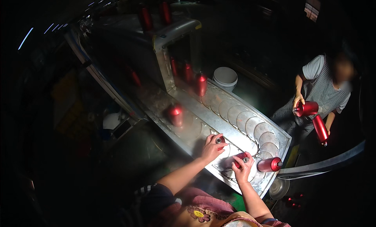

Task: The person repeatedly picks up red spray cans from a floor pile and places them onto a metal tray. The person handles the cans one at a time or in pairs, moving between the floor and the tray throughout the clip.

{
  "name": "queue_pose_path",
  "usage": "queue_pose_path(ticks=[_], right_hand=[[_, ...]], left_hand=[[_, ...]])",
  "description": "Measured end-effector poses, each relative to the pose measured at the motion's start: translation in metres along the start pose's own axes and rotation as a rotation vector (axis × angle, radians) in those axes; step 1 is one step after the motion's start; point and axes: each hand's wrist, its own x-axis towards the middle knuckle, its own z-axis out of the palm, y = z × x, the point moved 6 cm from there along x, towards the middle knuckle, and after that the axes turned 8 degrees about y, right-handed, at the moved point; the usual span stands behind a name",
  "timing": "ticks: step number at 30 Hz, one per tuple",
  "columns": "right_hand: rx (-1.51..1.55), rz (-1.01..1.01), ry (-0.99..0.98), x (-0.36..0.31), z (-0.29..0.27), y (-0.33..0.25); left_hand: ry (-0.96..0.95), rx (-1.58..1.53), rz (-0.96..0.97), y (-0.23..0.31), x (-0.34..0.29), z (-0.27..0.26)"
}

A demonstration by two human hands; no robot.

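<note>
My left hand (212, 149) is closed round the top of a red metal bottle (220, 145), whose grey neck shows between thumb and fingers. My right hand (243, 170) grips a second red bottle (237, 161) near its neck. Both bottles are over the round metal plates of a conveyor (231, 134), their lower parts mostly hidden by my hands. Right of my right hand, another red bottle (268, 165) appears on the conveyor's curved end. Farther up the near lane, one more red bottle (176, 115) stands upright.
Several red bottles (201, 85) line the far lane by a metal housing (160, 56). Across the conveyor, a co-worker (327, 80) holds two red bottles (321, 129). A white bucket (226, 76) stands behind the far edge. A curved metal rail (325, 162) runs off right.
</note>
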Motion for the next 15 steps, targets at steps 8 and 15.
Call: queue_pose_path(ticks=[8, 15], right_hand=[[-0.139, 0.09, -0.052, 0.011, -0.038, -0.049], [0.326, 0.173, -0.009, -0.041, -0.165, -0.142]], left_hand=[[0.238, -0.093, 0.079, 0.053, -0.004, -0.05], [-0.211, -0.789, -0.297, 0.169, -0.097, -0.074]])
